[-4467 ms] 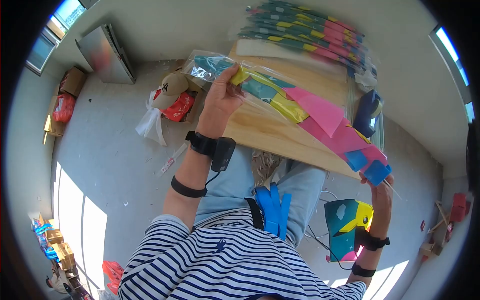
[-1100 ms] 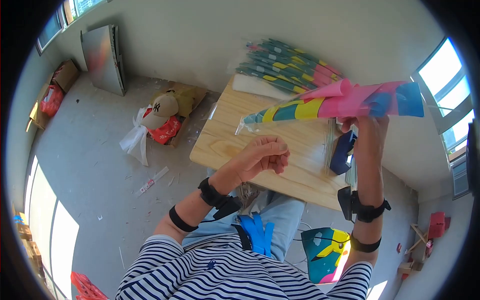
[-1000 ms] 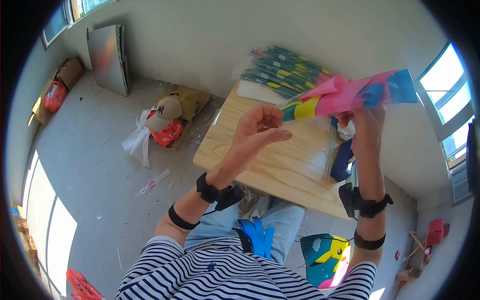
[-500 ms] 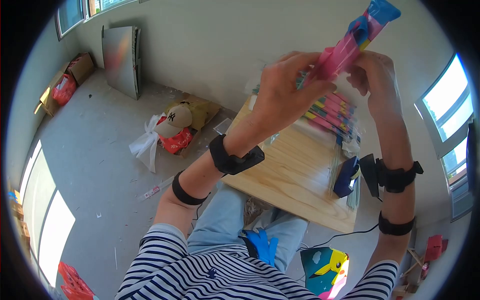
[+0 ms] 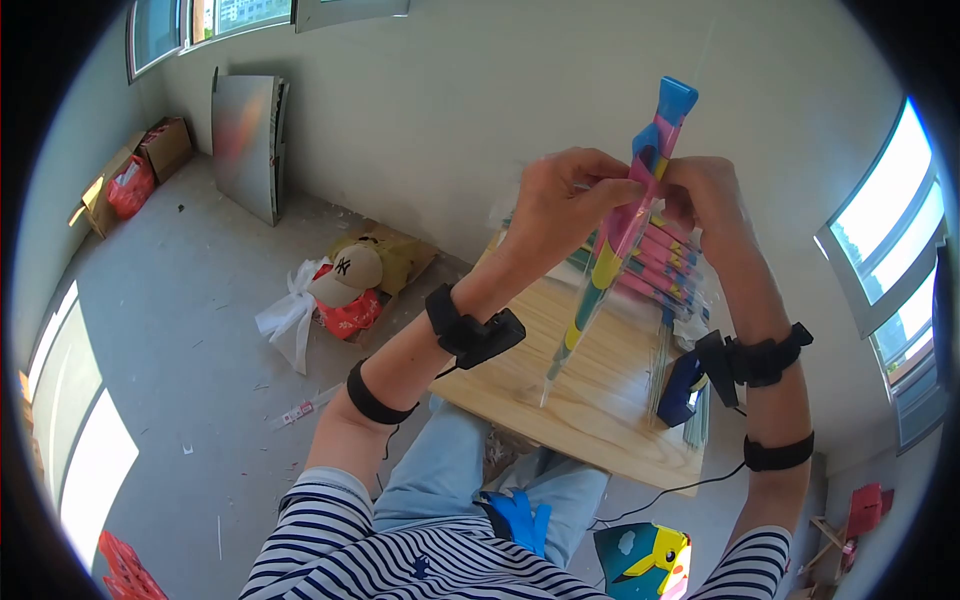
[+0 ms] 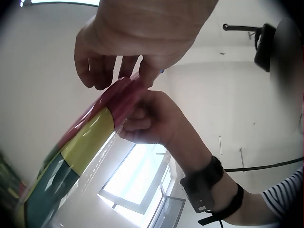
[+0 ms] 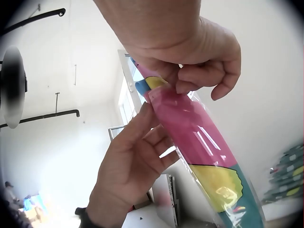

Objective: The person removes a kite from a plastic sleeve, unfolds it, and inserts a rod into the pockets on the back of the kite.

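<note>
A rolled, colourful sheet in a clear sleeve (image 5: 606, 262) is held up over the table, blue end at the top and narrow teal end down. My left hand (image 5: 570, 200) pinches its pink part from the left between thumb and fingers. On the other side my right hand (image 5: 705, 195) pinches the same pink part, its other fingers curled. The right wrist view shows the pink section (image 7: 190, 126) between my right hand (image 7: 194, 71) and my left hand (image 7: 133, 166). In the left wrist view the yellow band (image 6: 90, 137) lies below both hands.
Several similar wrapped rolls (image 5: 660, 262) lie at the back of the wooden table (image 5: 500, 390). A dark blue tape dispenser (image 5: 682, 388) and thin sticks (image 5: 699, 425) are at its right. A cap (image 5: 346, 276) and red bag (image 5: 350, 316) sit on the floor at left.
The roll swung from lying nearly level at the right to standing steeply in front, its lower end toward the table. My left hand came up from over the table and took hold of it.
</note>
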`<state>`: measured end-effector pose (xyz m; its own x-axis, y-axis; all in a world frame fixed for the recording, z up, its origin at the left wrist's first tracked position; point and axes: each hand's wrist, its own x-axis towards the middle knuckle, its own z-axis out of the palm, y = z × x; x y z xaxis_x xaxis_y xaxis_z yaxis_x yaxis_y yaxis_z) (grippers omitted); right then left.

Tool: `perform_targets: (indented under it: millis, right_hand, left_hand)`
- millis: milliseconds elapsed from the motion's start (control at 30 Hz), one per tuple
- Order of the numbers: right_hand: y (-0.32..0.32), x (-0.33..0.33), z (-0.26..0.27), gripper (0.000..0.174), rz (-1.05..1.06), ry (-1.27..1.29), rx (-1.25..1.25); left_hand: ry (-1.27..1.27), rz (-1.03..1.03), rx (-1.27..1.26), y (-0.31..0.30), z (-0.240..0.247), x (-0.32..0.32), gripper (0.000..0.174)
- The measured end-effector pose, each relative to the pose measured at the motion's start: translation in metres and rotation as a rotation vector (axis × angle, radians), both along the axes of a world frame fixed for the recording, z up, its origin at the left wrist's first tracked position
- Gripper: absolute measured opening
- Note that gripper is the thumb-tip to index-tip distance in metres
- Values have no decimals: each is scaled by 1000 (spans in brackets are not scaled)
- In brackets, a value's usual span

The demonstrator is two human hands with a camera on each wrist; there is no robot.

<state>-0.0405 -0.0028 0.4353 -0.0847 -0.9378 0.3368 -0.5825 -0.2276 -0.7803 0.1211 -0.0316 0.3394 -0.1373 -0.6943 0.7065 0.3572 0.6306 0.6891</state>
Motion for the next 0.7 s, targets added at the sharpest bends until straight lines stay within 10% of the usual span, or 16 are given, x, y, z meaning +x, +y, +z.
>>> perform_targets:
  millis: [700]
  right_hand:
    - [-23, -42, 103, 17, 102, -52, -20]
  left_hand:
    - [111, 149, 165, -3, -44, 53, 15]
